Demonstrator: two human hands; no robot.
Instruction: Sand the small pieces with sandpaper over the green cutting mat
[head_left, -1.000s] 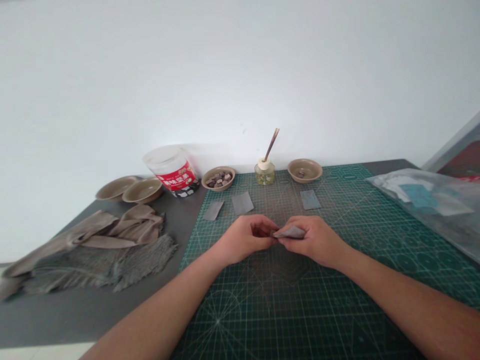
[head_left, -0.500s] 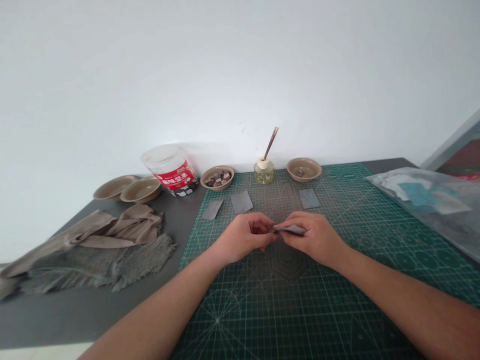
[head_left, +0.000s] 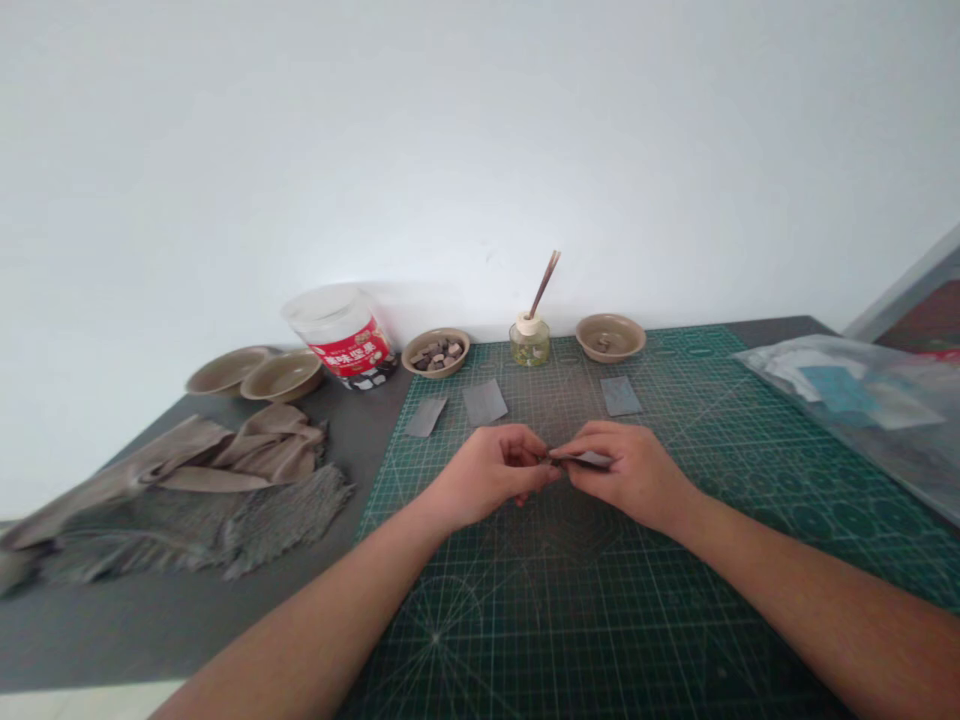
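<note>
Above the green cutting mat [head_left: 525,600] my two hands meet fingertip to fingertip. My right hand [head_left: 630,465] pinches a thin grey piece [head_left: 592,459], seen nearly edge-on between thumb and fingers. My left hand [head_left: 499,470] has its thumb and fingers pinched together at the left end of that piece; what they grip is too small to make out. Beyond the hands lie flat grey squares: one [head_left: 426,417] at the left, another [head_left: 485,402] beside it, and a third [head_left: 621,396] to the right.
A bowl of small brownish pieces [head_left: 436,367], a reed diffuser [head_left: 529,343] and a bowl with a few bits [head_left: 610,350] stand along the wall. Leftward are a red-labelled jar [head_left: 352,353], two stacked bowls [head_left: 281,385] and crumpled cloth [head_left: 247,450]. A plastic bag [head_left: 847,400] lies right.
Both hands stay almost in place; the grey piece in my right hand is tilted slightly differently. The whole view has shifted very slightly.
</note>
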